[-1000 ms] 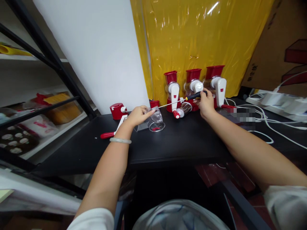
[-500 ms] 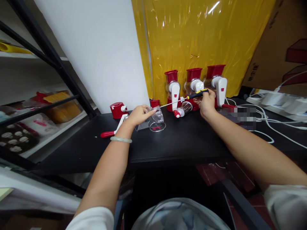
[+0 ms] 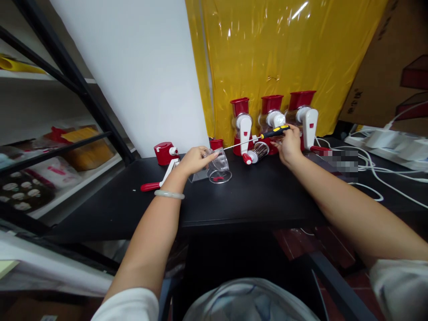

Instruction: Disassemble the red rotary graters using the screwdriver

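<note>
My left hand (image 3: 192,160) is closed on a clear plastic housing (image 3: 219,165) that rests on the black table (image 3: 254,196), its round mouth facing me. My right hand (image 3: 288,145) grips a screwdriver with a black and yellow handle (image 3: 274,132); its thin shaft points left toward the housing. A metal grater drum with a red knob (image 3: 257,153) lies on the table just left of my right hand. Three assembled red and white rotary graters (image 3: 271,120) stand in a row behind it, against yellow plastic sheeting.
A red cap part (image 3: 163,153) and a white crank with a red handle (image 3: 157,180) lie at the left of the table. White cables and a power strip (image 3: 384,147) cover the right side. A black shelf rack (image 3: 67,151) with packaged goods stands at the left.
My right hand has lifted the screwdriver handle slightly and tipped it more level. My left hand and the clear housing have barely moved.
</note>
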A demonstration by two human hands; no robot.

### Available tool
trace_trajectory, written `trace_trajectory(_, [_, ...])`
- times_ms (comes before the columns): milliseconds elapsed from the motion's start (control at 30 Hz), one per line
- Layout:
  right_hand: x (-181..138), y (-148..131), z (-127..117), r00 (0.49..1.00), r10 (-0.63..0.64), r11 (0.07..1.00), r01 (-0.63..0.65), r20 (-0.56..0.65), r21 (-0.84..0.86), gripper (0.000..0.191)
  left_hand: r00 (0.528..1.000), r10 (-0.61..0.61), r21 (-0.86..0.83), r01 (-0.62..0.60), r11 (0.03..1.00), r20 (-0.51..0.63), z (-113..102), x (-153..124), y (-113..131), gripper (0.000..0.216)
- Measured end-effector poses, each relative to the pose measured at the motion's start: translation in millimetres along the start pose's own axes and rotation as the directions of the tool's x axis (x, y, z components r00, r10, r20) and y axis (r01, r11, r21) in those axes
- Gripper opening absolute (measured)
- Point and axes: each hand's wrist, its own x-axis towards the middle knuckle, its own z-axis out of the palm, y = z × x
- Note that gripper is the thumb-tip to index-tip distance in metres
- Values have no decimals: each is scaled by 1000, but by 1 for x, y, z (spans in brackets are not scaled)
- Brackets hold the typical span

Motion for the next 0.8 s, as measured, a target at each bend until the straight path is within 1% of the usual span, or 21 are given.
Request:
trace_trajectory(100, [0, -1, 0, 1000, 3, 1000, -3, 17, 2, 30, 1000, 1, -5, -1, 1000, 2, 0, 0, 0, 61])
trace_trajectory(233, [2, 4, 0, 999, -9, 999, 10, 33, -39, 38, 1000, 8, -16, -8, 1000, 11, 0, 0, 0, 59])
trace_trajectory(367, [4, 8, 0, 999, -2, 999, 5, 46, -54, 41, 1000, 18, -10, -18, 1000, -7, 1, 0, 0, 57])
trace_trajectory(533, [2, 6, 1, 1000, 15, 999, -14, 18, -49, 35, 998, -11, -14, 10, 1000, -54, 2, -1, -1, 54])
trace_trajectory(700, [2, 4, 2, 999, 47, 998, -47, -7, -48, 27, 999, 9, 13, -9, 1000, -48, 3, 0, -2, 57])
trace_trajectory(800, [-1, 0, 5, 996, 83, 996, -84, -25, -38, 20, 999, -6, 3, 7, 1000, -45, 3, 0, -2, 56])
